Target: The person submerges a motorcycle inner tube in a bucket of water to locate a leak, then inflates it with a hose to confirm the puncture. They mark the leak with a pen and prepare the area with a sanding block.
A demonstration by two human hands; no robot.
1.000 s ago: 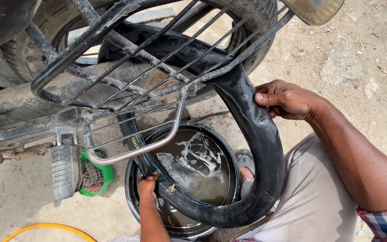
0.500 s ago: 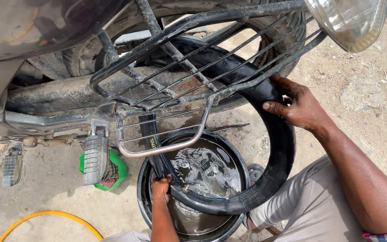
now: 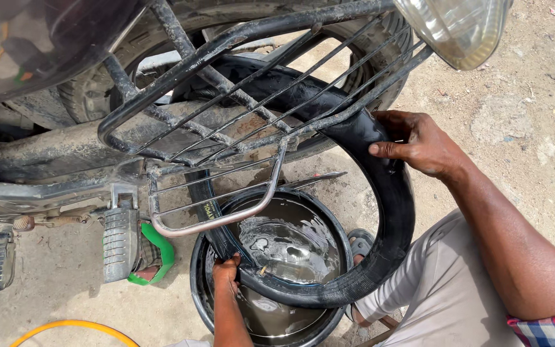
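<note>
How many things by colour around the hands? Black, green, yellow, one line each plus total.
Black: 2, the inner tube held by the left hand and right hand, and the water basin
Green: 1, green piece beside the footpeg
Yellow: 1, hose
Total: 4

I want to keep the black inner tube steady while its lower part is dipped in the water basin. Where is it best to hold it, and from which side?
Probably grip the inner tube on its free arc: upper right, where the right hand wraps it, coming from outside the loop, and at the bottom, where the left hand presses it into the basin. The motorcycle's guard rack blocks the upper left.
</note>
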